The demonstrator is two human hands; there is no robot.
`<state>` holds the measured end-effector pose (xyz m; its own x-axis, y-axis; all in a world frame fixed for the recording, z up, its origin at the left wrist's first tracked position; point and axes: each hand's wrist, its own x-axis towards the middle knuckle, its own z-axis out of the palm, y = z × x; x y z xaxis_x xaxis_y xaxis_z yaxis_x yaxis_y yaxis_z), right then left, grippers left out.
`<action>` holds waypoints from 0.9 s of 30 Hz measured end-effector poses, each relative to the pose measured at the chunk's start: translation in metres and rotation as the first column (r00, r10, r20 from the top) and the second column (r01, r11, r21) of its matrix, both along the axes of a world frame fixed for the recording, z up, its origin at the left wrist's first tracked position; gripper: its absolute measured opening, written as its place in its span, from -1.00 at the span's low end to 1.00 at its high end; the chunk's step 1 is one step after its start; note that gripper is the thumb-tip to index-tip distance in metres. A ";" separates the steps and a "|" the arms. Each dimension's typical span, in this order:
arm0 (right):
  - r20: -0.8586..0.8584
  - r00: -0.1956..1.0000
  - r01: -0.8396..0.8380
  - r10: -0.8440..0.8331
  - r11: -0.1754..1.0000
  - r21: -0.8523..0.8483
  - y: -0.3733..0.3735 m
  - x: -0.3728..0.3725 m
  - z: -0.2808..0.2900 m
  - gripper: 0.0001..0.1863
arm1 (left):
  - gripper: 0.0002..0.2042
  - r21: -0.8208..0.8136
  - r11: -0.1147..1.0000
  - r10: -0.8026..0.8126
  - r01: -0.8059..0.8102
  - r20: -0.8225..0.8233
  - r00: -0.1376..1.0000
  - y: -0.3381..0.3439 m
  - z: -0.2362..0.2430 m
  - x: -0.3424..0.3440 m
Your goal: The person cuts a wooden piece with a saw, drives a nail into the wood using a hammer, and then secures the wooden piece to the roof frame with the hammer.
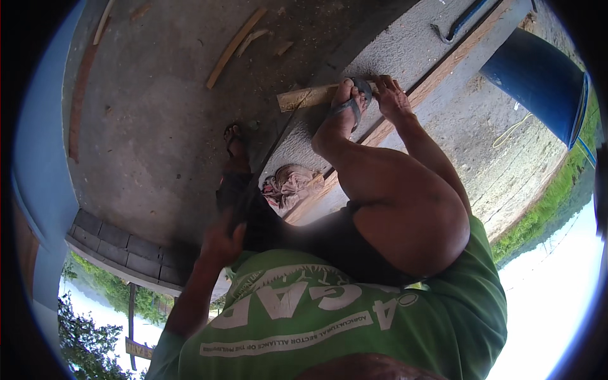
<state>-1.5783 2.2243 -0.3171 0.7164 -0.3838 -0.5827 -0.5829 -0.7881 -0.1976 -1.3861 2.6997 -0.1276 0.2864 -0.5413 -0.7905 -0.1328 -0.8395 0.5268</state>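
Observation:
My left hand (221,242), partly blurred, is closed at the near end of a handsaw, whose handle is lost against my dark shorts. The thin dark saw blade (277,147) slants up and away to a short wooden board (304,99), meeting it near its left end. The board lies across a rough concrete ledge and juts past its edge. My right foot (347,115), in a dark flip-flop, presses on the board. Just beyond that foot, my right hand (391,98) holds the board's right end, fingers bent over it.
A crumpled pinkish cloth (292,183) lies on the ledge by my leg. A long timber (437,69) runs along the ledge. Wood strips (234,47) are scattered on the concrete floor (158,95). A blue drum (538,82) stands at the right; a dark bar (465,20) lies far off.

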 end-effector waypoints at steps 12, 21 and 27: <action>0.039 0.999 0.018 -0.017 1.000 -0.017 0.007 -0.009 -0.009 -0.47 | -0.42 0.044 0.998 -0.050 0.049 0.018 0.999 0.012 0.020 0.007; 0.122 0.992 0.042 -0.045 0.999 0.027 0.009 0.013 -0.014 -0.49 | -0.64 -0.146 0.987 -0.032 0.063 0.207 0.978 -0.142 -0.126 0.007; 0.083 0.992 0.104 -0.099 0.993 -0.053 0.000 -0.022 -0.011 -0.54 | -0.52 0.063 0.984 -0.164 0.166 -0.035 0.986 -0.043 0.008 0.023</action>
<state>-1.6000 2.2245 -0.3283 0.7153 -0.4878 -0.5004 -0.6448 -0.7368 -0.2034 -1.3635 2.6569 -0.1195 0.1738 -0.5257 -0.8327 -0.2578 -0.8404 0.4768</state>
